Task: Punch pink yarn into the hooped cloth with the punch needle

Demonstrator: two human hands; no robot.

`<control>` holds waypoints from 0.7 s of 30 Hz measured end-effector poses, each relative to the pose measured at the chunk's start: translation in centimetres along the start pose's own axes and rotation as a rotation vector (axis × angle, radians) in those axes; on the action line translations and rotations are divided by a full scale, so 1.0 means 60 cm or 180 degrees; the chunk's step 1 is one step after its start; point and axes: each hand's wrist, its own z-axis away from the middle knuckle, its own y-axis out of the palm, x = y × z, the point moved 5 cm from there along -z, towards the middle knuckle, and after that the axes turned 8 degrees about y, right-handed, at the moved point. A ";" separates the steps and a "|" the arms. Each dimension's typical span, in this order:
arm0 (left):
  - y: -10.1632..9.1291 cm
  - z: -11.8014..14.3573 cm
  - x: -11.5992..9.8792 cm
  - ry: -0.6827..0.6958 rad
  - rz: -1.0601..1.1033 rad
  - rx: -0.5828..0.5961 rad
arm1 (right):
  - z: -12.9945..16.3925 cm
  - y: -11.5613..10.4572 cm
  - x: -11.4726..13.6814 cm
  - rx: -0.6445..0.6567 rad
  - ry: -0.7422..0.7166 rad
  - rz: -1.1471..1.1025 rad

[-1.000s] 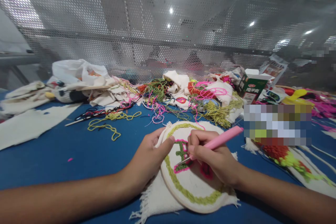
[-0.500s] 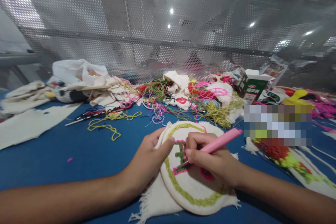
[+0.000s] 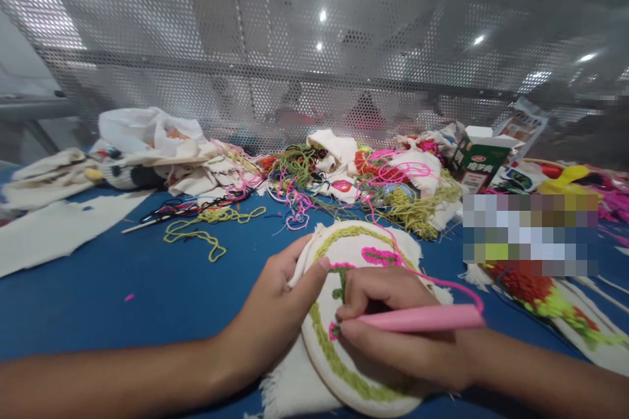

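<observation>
The embroidery hoop [image 3: 356, 314] with its white cloth lies flat on the blue surface [image 3: 147, 288], a green yarn ring and pink stitches showing on it. The left hand [image 3: 275, 311] grips the hoop's left rim, thumb laid over the cloth. The right hand [image 3: 393, 334] is closed around a pink punch needle [image 3: 422, 319], whose tip meets the cloth inside the ring. Beyond the hoop lie tangled yarn [image 3: 304, 173] and a green carton [image 3: 479, 160].
</observation>
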 end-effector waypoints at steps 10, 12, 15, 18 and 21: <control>-0.002 0.001 0.005 -0.0120 -0.0007 0.0003 | 0.003 -0.019 -0.020 -0.0508 0.0338 -0.0895; -0.001 0.002 0.005 -0.0129 0.0057 0.0039 | 0.004 -0.019 -0.017 -0.0487 0.0292 -0.0778; -0.003 0.002 0.002 -0.0030 -0.0011 0.0001 | 0.002 -0.008 -0.007 -0.0146 0.0126 -0.0318; -0.005 0.000 -0.003 0.0089 -0.0234 -0.0033 | 0.004 0.007 0.010 0.0135 -0.0424 0.0387; -0.004 0.002 -0.006 0.0098 -0.0277 -0.0008 | 0.007 0.009 0.014 0.0106 -0.0574 0.0510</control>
